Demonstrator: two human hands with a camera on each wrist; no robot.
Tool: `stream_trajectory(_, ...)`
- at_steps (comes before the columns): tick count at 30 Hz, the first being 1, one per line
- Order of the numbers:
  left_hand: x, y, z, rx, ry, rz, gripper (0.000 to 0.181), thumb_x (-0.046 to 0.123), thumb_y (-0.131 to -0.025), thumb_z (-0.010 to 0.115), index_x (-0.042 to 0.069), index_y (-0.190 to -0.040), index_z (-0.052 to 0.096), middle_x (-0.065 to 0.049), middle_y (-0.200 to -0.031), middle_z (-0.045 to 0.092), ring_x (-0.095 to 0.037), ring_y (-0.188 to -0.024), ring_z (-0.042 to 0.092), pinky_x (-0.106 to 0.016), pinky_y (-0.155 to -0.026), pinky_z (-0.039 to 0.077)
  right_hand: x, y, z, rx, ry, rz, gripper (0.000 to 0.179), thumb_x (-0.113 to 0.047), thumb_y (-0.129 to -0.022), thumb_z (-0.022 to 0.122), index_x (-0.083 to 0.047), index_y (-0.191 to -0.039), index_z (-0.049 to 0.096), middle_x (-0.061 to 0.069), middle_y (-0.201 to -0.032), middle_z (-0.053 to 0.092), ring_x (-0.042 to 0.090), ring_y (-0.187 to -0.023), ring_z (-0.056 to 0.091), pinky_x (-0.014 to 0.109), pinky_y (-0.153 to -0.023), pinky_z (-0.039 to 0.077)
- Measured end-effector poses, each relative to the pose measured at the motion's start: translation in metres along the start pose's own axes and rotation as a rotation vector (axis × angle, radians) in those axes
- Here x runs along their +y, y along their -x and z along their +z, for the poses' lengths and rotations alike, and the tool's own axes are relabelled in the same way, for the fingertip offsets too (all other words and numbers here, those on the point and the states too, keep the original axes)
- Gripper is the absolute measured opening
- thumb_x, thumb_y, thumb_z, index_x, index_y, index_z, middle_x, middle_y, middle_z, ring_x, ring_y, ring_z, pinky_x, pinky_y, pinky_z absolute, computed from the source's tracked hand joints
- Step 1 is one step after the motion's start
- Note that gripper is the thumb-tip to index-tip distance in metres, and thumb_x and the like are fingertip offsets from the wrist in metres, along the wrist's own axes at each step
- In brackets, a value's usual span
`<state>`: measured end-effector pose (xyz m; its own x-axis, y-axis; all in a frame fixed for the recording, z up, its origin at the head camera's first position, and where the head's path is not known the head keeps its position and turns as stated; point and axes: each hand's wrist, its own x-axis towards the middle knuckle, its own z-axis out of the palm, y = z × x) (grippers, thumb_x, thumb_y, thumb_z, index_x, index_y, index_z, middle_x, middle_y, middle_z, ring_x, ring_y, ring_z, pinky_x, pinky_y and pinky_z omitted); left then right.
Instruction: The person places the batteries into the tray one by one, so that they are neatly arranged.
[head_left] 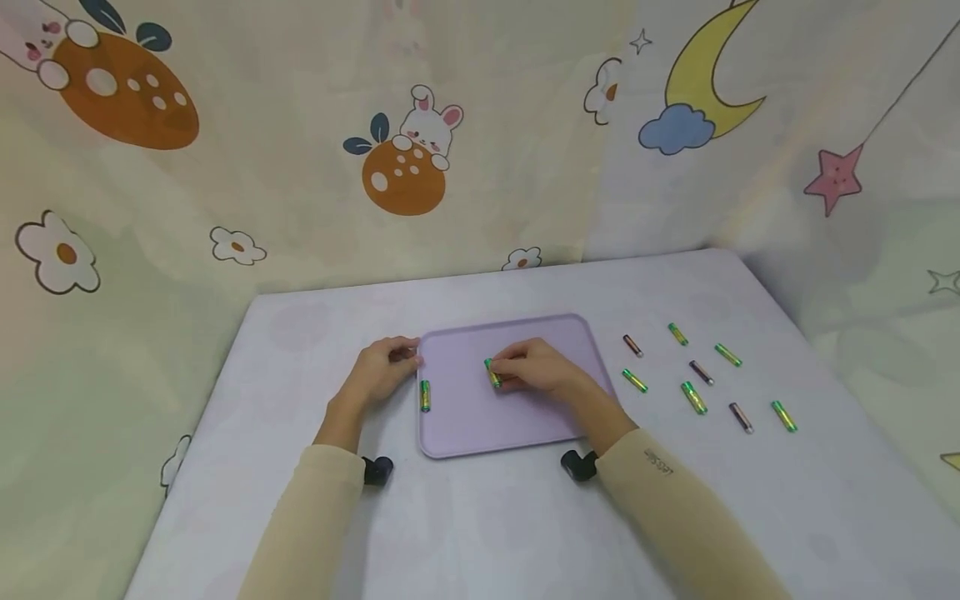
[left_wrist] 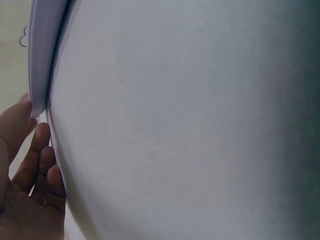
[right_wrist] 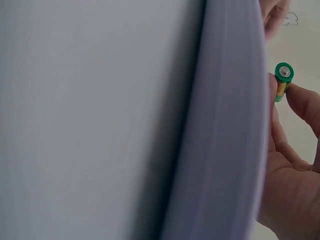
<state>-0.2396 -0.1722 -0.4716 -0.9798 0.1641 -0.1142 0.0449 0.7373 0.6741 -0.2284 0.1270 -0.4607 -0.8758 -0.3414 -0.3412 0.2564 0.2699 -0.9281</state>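
Note:
A shallow light-purple tray lies on the table. At its left rim, my left hand holds the edge between thumb and fingertips; the tray's side also shows in the left wrist view. Over the middle of the tray, my right hand pinches a green-and-gold battery between thumb and fingers. The right wrist view shows this battery end-on, its metal terminal facing the camera. Another green battery lies inside the tray along the left rim, just below my left hand.
Right of the tray, several batteries lie scattered on the white tabletop: green ones, such as a thicker battery, and dark ones, such as a battery nearer the front. A patterned cloth wall rises behind the table.

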Motion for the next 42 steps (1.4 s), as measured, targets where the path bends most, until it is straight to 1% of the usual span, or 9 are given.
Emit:
stream_trajectory(5,-0.001,0.002,-0.001,0.007,0.008,-0.02,0.043,0.03,-0.101,0.067,0.017,-0.142,0.062,-0.007,-0.126,0.066,-0.029,-0.125,0.055,-0.05,-0.11,0.042,-0.006,-0.011,0.032,-0.028,-0.007,-0.002,0.023,-0.013,-0.094,0.073,0.004,-0.109,0.073,0.012,-0.101,0.071,0.016,-0.086,0.07,0.031,-0.081,0.061)
stream_trajectory(9,-0.001,0.002,0.0,-0.008,0.009,0.002,0.044,0.029,-0.101,0.067,0.015,-0.142,0.061,-0.009,-0.127,0.066,-0.03,-0.125,0.056,-0.05,-0.11,0.043,-0.01,-0.015,0.052,0.001,0.065,0.008,0.02,-0.014,-0.091,0.076,0.002,-0.103,0.076,0.009,-0.093,0.073,0.015,-0.077,0.073,0.029,-0.074,0.061)
stream_trajectory(12,-0.001,0.002,0.001,-0.002,0.007,0.017,0.044,0.029,-0.101,0.067,0.014,-0.142,0.061,-0.009,-0.127,0.066,-0.031,-0.125,0.056,-0.05,-0.11,0.043,-0.013,-0.016,0.061,0.049,0.173,0.002,0.017,-0.018,-0.089,0.078,-0.002,-0.096,0.077,0.005,-0.084,0.074,0.013,-0.069,0.073,0.025,-0.068,0.059)
stream_trajectory(15,-0.001,0.002,0.002,0.002,0.005,0.003,0.044,0.03,-0.1,0.068,0.016,-0.142,0.061,-0.009,-0.126,0.066,-0.03,-0.125,0.057,-0.05,-0.11,0.043,-0.016,-0.016,0.068,0.068,0.273,-0.018,0.016,-0.021,-0.088,0.079,-0.005,-0.092,0.077,0.002,-0.077,0.075,0.011,-0.066,0.073,0.022,-0.064,0.055)
stream_trajectory(19,-0.001,0.002,0.002,-0.006,0.008,-0.012,0.045,0.03,-0.101,0.067,0.016,-0.143,0.06,-0.01,-0.128,0.066,-0.031,-0.126,0.057,-0.051,-0.11,0.043,-0.019,-0.015,0.073,0.068,0.269,-0.021,0.017,-0.021,-0.09,0.079,-0.004,-0.093,0.076,0.003,-0.076,0.075,0.013,-0.066,0.074,0.023,-0.063,0.057)
stream_trajectory(25,0.0,0.004,0.003,0.0,0.017,-0.005,0.045,0.028,-0.101,0.068,0.015,-0.143,0.061,-0.011,-0.128,0.066,-0.032,-0.124,0.057,-0.052,-0.11,0.043,-0.018,-0.011,0.071,0.061,0.223,-0.005,0.019,-0.019,-0.093,0.077,-0.001,-0.098,0.075,0.005,-0.081,0.076,0.014,-0.07,0.075,0.025,-0.066,0.059)
stream_trajectory(31,0.0,0.003,0.002,0.009,0.016,0.009,0.044,0.028,-0.1,0.069,0.015,-0.142,0.062,-0.01,-0.126,0.067,-0.031,-0.124,0.057,-0.051,-0.11,0.043,-0.021,-0.001,0.06,0.044,0.242,-0.023,0.02,-0.023,-0.094,0.076,-0.003,-0.1,0.075,0.005,-0.086,0.077,0.015,-0.075,0.075,0.027,-0.071,0.059)
stream_trajectory(37,-0.001,0.002,0.001,0.015,-0.002,0.018,0.044,0.026,-0.1,0.069,0.013,-0.141,0.062,-0.01,-0.125,0.067,-0.031,-0.123,0.058,-0.051,-0.109,0.044,-0.025,0.017,0.044,0.009,0.257,-0.074,0.021,-0.024,-0.095,0.075,-0.004,-0.1,0.074,0.007,-0.09,0.076,0.019,-0.08,0.074,0.029,-0.075,0.06)
stream_trajectory(42,-0.002,0.001,0.001,0.012,0.005,0.024,0.044,0.029,-0.1,0.068,0.014,-0.141,0.063,-0.009,-0.125,0.066,-0.029,-0.122,0.057,-0.049,-0.109,0.044,-0.02,0.028,0.022,-0.021,0.17,-0.101,0.022,-0.021,-0.095,0.074,0.0,-0.102,0.073,0.013,-0.091,0.074,0.023,-0.083,0.074,0.033,-0.079,0.062)
